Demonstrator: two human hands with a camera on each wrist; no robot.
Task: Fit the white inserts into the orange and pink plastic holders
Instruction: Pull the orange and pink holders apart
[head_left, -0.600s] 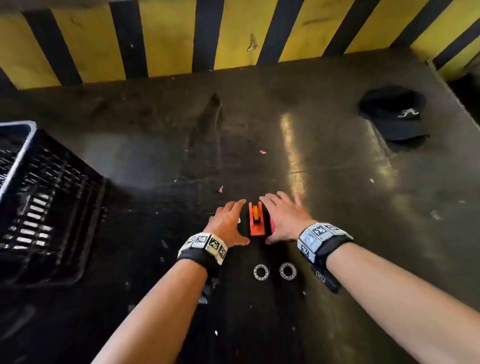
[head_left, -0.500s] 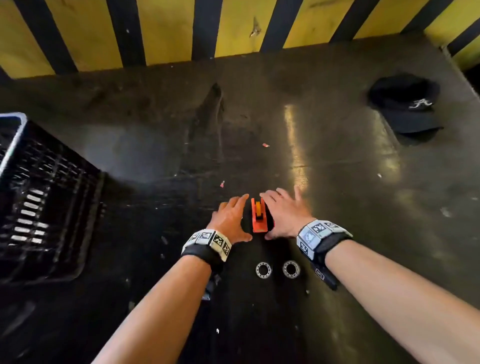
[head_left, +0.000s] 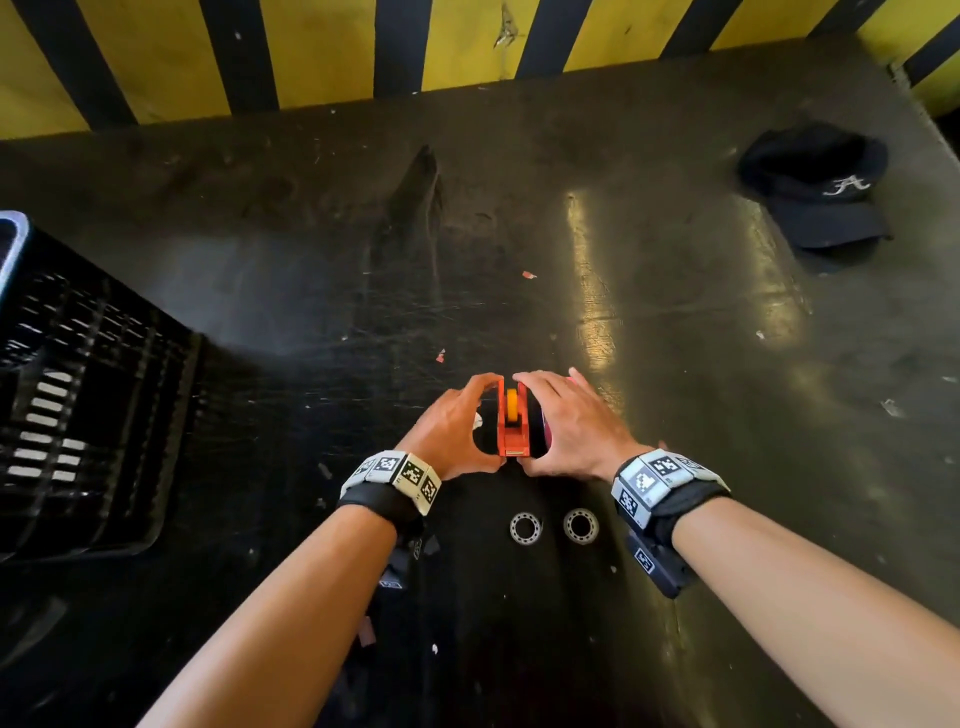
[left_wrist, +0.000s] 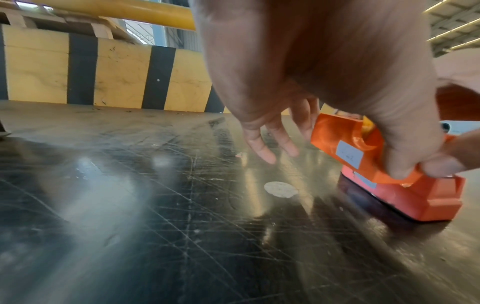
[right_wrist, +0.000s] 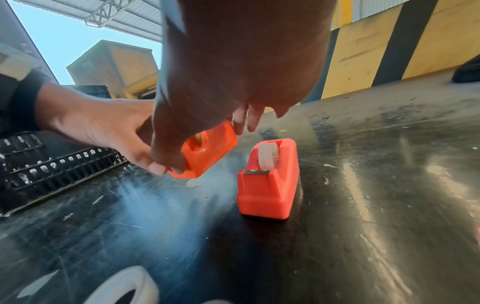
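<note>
Both hands on orange holder (head_left: 514, 423), lifted and tilted just off table (head_left: 675, 364): left hand (head_left: 452, 428) and right hand (head_left: 566, 426) pinch its sides. Pink holder (right_wrist: 269, 181) stands beside it on table, white insert (right_wrist: 267, 157) seated. Two white rings (head_left: 525, 528) lie loose near wrists, apparently still to fit

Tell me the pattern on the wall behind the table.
Yellow with slanted black stripes; the wall shows best in the head view.
</note>
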